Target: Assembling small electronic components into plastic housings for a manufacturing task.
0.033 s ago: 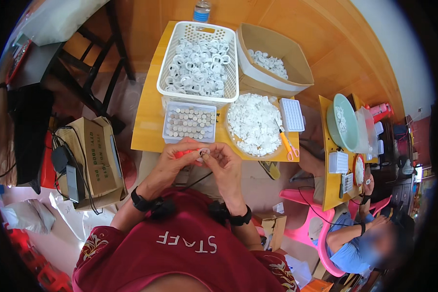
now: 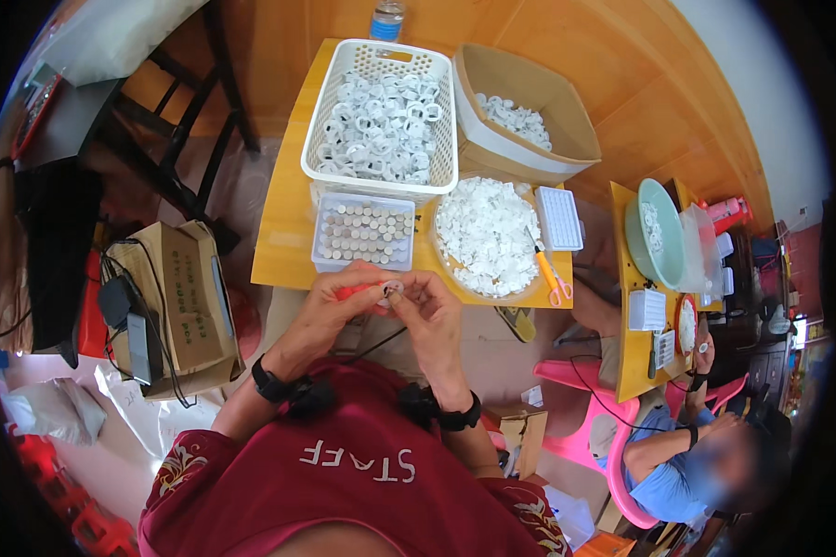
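Observation:
My left hand [image 2: 320, 304] and my right hand [image 2: 427, 313] meet in front of my chest, at the near edge of the yellow table [image 2: 283, 255]. Between their closed fingertips is a small white ring-shaped piece [image 2: 396, 286] with a dark spot in it. Something red [image 2: 353, 291] shows at my left fingers; its kind is partly hidden. Just beyond my hands lies a tray [image 2: 319, 243] of several silver, coin-like discs [image 2: 367, 227]. To its right, a round tub [image 2: 478, 294] is heaped with small white pieces [image 2: 485, 237], and orange-handled scissors [image 2: 550, 278] rest at its side.
A white basket [image 2: 314, 139] full of white ring pieces and a cardboard box [image 2: 571, 111] stand at the back. A white compartment tray [image 2: 559, 220] lies right of the tub. A co-worker [image 2: 678, 464] sits at another table on the right. An open carton [image 2: 181, 297] is at left.

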Available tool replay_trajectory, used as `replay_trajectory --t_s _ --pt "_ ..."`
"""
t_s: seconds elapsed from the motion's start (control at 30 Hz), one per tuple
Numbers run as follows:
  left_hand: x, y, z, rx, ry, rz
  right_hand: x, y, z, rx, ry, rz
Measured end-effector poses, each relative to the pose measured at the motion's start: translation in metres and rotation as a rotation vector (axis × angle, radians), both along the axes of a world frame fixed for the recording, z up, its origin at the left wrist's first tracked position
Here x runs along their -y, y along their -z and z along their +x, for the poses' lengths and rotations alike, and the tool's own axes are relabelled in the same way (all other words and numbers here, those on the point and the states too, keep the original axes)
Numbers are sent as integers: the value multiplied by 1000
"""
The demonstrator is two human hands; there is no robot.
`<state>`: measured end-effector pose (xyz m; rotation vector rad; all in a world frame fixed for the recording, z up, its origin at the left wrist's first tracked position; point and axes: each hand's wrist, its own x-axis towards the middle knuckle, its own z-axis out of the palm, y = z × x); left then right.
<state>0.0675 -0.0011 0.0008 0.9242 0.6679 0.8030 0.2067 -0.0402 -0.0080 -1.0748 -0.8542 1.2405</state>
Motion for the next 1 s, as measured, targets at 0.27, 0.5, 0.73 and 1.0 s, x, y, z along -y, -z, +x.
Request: replay_trajectory --t_s 0.27,0.5,0.73,1.0 --pt "1 8 -1 24 -2 20 3 3 -8 1 40 -5" --pt "5 16 0 11 -42 54 0 11 -3 21 -7 -42" --pt "5 12 -2 75 -46 -70 3 1 -10 228 81 -1" --pt "8 21 -4 62 -24 -37 3 4 -9 294 72 -56"
